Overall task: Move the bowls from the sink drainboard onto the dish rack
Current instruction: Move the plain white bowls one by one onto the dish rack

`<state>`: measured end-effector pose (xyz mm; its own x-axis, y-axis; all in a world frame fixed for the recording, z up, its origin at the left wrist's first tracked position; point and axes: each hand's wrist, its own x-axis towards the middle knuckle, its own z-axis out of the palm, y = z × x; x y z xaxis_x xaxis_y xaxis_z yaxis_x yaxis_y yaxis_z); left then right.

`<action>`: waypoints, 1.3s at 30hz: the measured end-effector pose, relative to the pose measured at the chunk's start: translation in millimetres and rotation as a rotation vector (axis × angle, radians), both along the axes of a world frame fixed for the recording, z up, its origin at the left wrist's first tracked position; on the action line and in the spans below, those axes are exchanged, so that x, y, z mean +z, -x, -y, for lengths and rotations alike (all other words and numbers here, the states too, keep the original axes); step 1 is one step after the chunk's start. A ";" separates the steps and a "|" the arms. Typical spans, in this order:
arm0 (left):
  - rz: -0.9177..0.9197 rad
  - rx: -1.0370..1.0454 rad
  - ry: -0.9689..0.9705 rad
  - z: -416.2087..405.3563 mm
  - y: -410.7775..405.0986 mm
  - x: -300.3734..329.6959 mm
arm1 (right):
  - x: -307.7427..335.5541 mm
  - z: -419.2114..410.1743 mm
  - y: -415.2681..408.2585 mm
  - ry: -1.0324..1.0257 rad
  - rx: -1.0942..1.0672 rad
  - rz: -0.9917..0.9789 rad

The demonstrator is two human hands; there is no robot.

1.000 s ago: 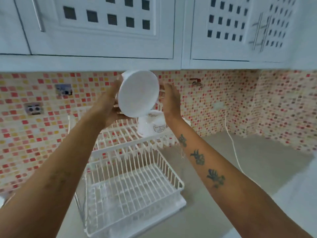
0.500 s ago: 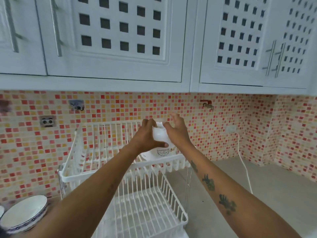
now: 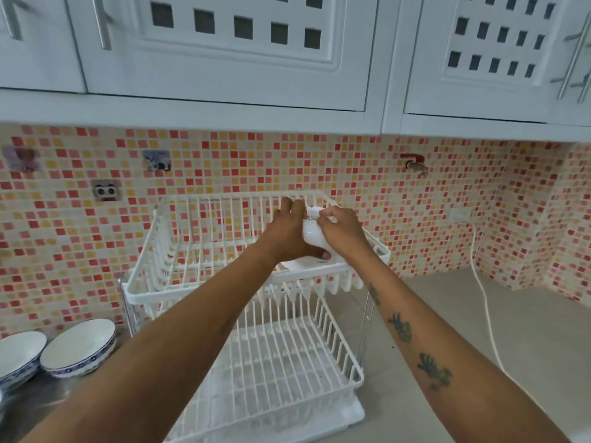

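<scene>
On the dish rack point(image 3: 198, 292), both hands' fingers point(image 3: 289, 209) clasp a half-hidden white bowl point(image 3: 311, 233).

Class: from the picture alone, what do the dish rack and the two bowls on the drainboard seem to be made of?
Dish rack: probably coated metal wire, with thin, smooth, uniformly white bars. Bowls: likely glazed ceramic, with glossy white insides and blue patterned rims.

The small white ceramic bowl point(image 3: 311, 233) on the far right of the two-tier white wire dish rack's point(image 3: 224, 282) upper shelf was mostly covered by the left hand point(image 3: 287, 233) and right hand point(image 3: 342, 231), so its rim and print were unreadable. At the near left, the picture's edge cut off the blue-patterned white bowl point(image 3: 17, 358). Both forearms ran out past the bottom edge.
</scene>
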<state>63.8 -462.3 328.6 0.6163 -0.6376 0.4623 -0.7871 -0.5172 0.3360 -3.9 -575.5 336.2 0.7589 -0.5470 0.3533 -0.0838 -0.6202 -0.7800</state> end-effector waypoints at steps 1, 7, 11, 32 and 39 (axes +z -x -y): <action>-0.001 0.003 -0.004 -0.1 0.5 -0.3 | -0.1 -0.6 0.2 0.012 -0.005 -0.006; -0.078 -0.017 0.000 -3.4 3.6 -0.6 | -1.9 -1.2 1.7 0.049 -0.022 -0.032; -0.269 -0.070 0.047 -15.2 5.4 5.1 | 0.2 -0.5 6.0 0.003 -0.059 0.037; -0.371 0.469 0.900 -368.9 -53.3 3.1 | 18.2 -358.4 -96.4 -0.236 0.589 0.427; -0.538 0.623 1.033 -508.3 -74.7 -58.3 | -41.4 -480.1 -150.4 -0.282 0.744 0.077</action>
